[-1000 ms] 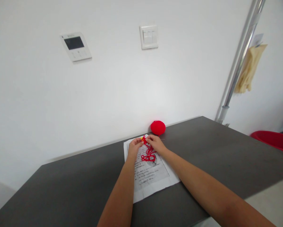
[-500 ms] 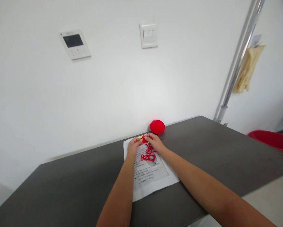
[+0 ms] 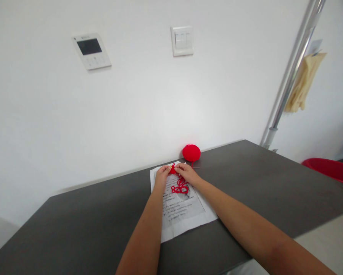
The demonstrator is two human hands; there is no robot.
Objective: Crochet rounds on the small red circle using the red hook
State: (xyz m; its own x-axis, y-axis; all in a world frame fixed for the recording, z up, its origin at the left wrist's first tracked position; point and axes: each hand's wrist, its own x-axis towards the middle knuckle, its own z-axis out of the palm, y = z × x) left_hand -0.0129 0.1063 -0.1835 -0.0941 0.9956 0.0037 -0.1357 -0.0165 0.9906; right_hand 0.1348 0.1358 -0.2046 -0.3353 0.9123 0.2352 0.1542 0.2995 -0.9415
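Observation:
Between my two hands is a small piece of red yarn work (image 3: 173, 169), with a little loop sticking up at its top. My left hand (image 3: 162, 175) pinches its left side, where a bit of yellow shows at the fingertips. On the other side, my right hand (image 3: 186, 171) pinches the right edge. Loose red yarn (image 3: 180, 189) trails below in loops over a printed sheet of paper (image 3: 185, 221). Behind my right hand rests a red ball of yarn (image 3: 191, 152), close to the wall. A thin needle-like rod (image 3: 196, 167) lies beside my right hand.
The dark tabletop (image 3: 102, 225) runs along a white wall. A panel with a screen (image 3: 91, 51) and a light switch (image 3: 182, 41) are mounted above. At right are a metal pole (image 3: 293, 76), hanging yellowish gloves (image 3: 305, 82) and a red basin (image 3: 330, 169).
The red piece has turned slightly between my fingers and less yellow shows now. Both hands stay at nearly the same place. The view has shifted a little.

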